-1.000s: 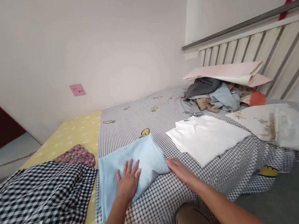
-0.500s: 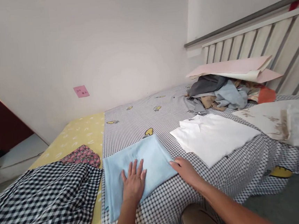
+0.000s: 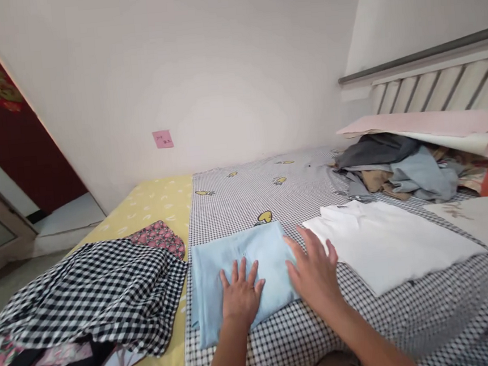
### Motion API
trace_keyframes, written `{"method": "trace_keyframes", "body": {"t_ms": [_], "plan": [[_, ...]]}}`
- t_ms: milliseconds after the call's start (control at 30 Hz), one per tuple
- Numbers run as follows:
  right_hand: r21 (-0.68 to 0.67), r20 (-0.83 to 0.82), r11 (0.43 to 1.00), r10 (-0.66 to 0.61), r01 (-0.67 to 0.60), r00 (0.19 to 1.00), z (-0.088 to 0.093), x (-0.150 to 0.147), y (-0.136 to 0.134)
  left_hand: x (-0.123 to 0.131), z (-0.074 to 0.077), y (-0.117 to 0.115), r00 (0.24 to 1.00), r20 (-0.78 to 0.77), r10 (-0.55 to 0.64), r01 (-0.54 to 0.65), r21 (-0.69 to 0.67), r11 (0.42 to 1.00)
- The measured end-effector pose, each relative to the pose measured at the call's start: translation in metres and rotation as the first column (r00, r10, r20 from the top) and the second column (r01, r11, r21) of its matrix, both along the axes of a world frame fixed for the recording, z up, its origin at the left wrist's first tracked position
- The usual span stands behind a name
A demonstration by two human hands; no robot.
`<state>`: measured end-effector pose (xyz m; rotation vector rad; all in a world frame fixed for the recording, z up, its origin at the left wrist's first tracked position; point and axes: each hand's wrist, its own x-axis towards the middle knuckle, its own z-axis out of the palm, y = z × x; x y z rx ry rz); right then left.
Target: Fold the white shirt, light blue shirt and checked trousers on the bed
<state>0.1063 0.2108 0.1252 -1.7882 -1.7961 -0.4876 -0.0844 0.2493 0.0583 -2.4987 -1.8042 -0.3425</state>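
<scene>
A light blue folded garment [image 3: 217, 271] lies flat on the checked bedsheet [image 3: 280, 351] in front of me. My left hand [image 3: 242, 294] rests on its middle, palm down with the fingers spread. Over the garment's right edge is my right hand [image 3: 315, 268], its fingers apart and curved; thumb and fingertips are at that edge, and whether they press on the cloth I cannot tell. To the right of this hand a white polo-like shirt [image 3: 386, 244] lies spread on the sheet.
At left, a black-and-white checked garment [image 3: 104, 292] lies over other clothes on the yellow sheet [image 3: 151, 197]. A heap of clothes [image 3: 418, 173] sits at the back right under pink sheets of card [image 3: 427, 124]. Behind are a wall and a slatted headboard [image 3: 436, 89].
My right hand has let go of the garment's near right corner and moved up along its right edge, fingers opening. My left hand stays on the cloth. The view has turned left.
</scene>
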Motion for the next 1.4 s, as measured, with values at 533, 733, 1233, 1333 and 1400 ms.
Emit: {"method": "trace_keyframes", "body": {"t_ms": [533, 733, 1233, 1333, 1400], "plan": [[-0.479, -0.129, 0.847, 0.192, -0.231, 0.973, -0.081, -0.034, 0.056, -0.001, 0.012, -0.008, 0.987, 0.162, 0.005, 0.011, -0.103, 0.995], [-0.515, -0.096, 0.838, 0.154, -0.182, 0.983, -0.084, -0.035, 0.059, -0.036, 0.019, -0.017, 0.984, 0.154, 0.092, -0.092, -0.007, 0.996], [-0.472, -0.119, 0.83, 0.274, -0.297, 0.954, -0.074, 0.0, 0.041, -0.089, 0.011, -0.014, 0.923, -0.003, 0.385, -0.379, -0.188, 0.906], [-0.41, -0.091, 0.88, 0.221, -0.239, 0.971, -0.085, 0.023, 0.033, -0.092, 0.008, -0.011, 0.922, -0.036, 0.387, -0.387, -0.176, 0.905], [-0.395, -0.086, 0.89, 0.213, -0.229, 0.973, -0.09, 0.028, 0.031, -0.093, 0.007, -0.01, 0.917, -0.058, 0.394, -0.397, -0.172, 0.901]]}}
